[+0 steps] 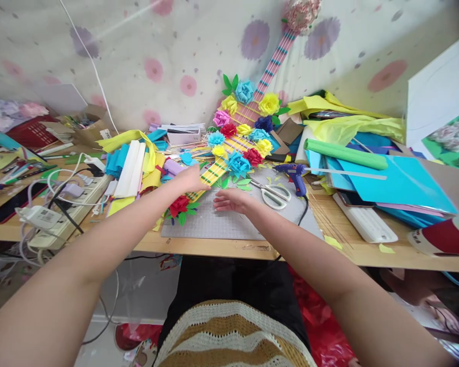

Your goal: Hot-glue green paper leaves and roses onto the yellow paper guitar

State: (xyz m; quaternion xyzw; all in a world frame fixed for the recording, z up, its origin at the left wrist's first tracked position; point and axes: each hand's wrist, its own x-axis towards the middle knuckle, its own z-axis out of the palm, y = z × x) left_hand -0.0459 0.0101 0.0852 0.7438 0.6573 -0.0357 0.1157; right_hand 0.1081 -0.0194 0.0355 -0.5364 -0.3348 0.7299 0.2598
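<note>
**Q:** Which item lies at the centre of the view?

**A:** A paper guitar (219, 168) lies slanted across the desk (329, 244). Its yellow striped body is ringed with paper flowers in blue, yellow, pink and red. The neck runs up and to the right against the flowered cloth behind the desk.

**Q:** Where is the left hand?

**A:** The left hand (193, 179) rests on the lower end of the yellow striped body, with the fingers held together. Whether they clamp the edge or only lie on it cannot be told.

**Q:** And the right hand?

**A:** The right hand (231, 200) is spread flat, palm down and fingers apart, holding nothing. It is low over the grey cutting mat (229, 224), just beside the guitar's lower end and near the left hand.

**Q:** What surrounds the hands?

**A:** A red flower (179, 205) with green leaves sits at the mat's left corner, just below the left hand. Scissors (275, 194) lie on the mat to the right of the right hand. A blue glue gun (296, 176) is just beyond them. Further right are a green paper roll (344, 154) and a blue sheet (398, 183). A power strip (72, 214) with white cables lies at the far left.
</note>
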